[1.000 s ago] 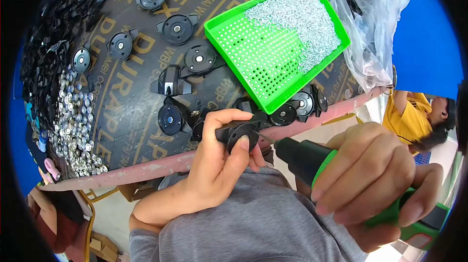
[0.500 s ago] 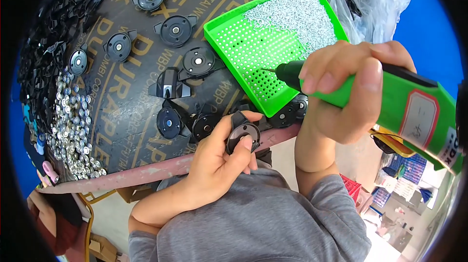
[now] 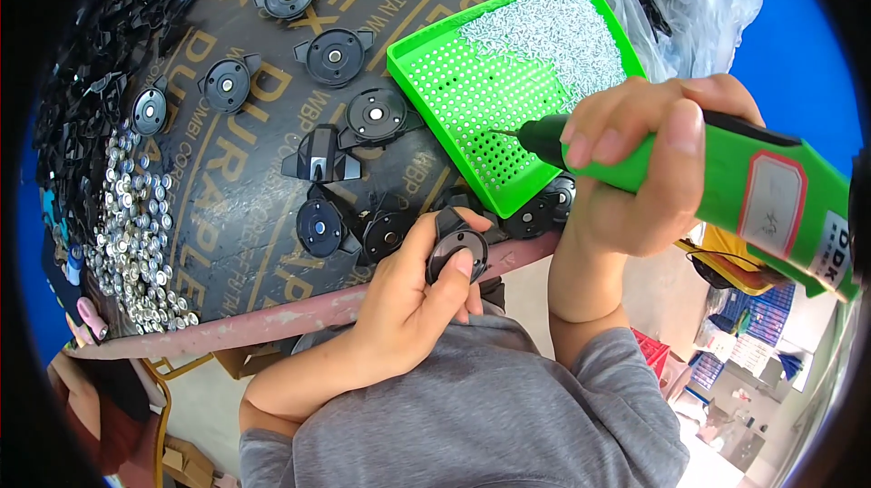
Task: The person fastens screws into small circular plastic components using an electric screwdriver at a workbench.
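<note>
My left hand (image 3: 422, 284) is closed round a round black plastic part (image 3: 456, 257) at the table's near edge, with the thumb pressed on its face. In my right hand (image 3: 649, 157) is a green and black electric screwdriver (image 3: 726, 184), gripped near its nose. Its thin bit points left over the green perforated tray (image 3: 396, 71), above the rows of holes; whether the bit touches a screw cannot be made out. Small silvery screws (image 3: 553, 34) are heaped at the tray's far right, and many holes hold one each.
Several similar black parts (image 3: 335, 57) lie about the dark printed board (image 3: 227, 252). Silvery round metal pieces (image 3: 136, 243) are piled at the left, beside a heap of black plastic pieces (image 3: 77, 116). Clear plastic sheeting (image 3: 708, 16) lies behind the tray. Another person's arm (image 3: 80, 397) shows at lower left.
The view has shifted slightly, so the tray and loose parts sit a little further right. Both hands keep their grips, and the screwdriver bit stays over the tray's holes.
</note>
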Available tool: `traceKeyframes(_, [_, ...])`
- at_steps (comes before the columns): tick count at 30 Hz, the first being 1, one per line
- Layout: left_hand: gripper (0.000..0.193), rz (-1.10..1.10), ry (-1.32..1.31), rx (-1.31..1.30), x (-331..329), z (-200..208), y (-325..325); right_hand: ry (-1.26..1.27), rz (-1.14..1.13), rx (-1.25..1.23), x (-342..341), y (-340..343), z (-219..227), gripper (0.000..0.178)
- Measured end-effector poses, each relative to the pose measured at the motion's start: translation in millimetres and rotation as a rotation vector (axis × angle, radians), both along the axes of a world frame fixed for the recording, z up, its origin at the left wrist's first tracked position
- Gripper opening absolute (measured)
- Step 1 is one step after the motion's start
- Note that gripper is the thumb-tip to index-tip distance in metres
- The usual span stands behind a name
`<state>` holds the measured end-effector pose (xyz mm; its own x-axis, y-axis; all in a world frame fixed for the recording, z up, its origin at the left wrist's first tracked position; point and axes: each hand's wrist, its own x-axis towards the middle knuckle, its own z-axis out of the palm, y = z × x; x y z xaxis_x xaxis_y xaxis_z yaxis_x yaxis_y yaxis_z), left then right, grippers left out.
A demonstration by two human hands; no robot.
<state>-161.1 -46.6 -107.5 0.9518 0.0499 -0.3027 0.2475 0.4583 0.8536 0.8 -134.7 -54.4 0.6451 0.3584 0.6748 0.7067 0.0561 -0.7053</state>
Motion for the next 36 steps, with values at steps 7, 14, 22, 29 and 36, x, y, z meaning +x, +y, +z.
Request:
traceKeyframes(7, [0.026, 0.013, -0.019, -0.008, 0.1, 0.1, -0.7, 0.101, 0.502, 0.278, -39.6, -31.3, 45.3, 0.029])
traceKeyframes(14, [0.023, 0.023, 0.015, -0.002, -0.7, -0.5, 0.7, 0.052, 0.437, 0.321, -63.3, -19.5, 31.4, 0.025])
traceKeyframes(22, [0.023, 0.012, -0.028, 0.08, 0.2, -0.5, 0.1, 0.042, 0.485, 0.306, -58.3, -14.7, 29.9, 0.025])
traceKeyframes(29, [0.024, 0.014, -0.056, 0.173, -3.3, -3.7, 1.5, 0.076, 0.497, 0.267, -57.3, -15.7, 27.6, 0.024])
traceKeyframes(36, [0.026, 0.116, -0.068, -0.075, -1.0, -6.2, -7.0, 0.105, 0.495, 0.286, -24.7, -20.7, 37.5, 0.022])
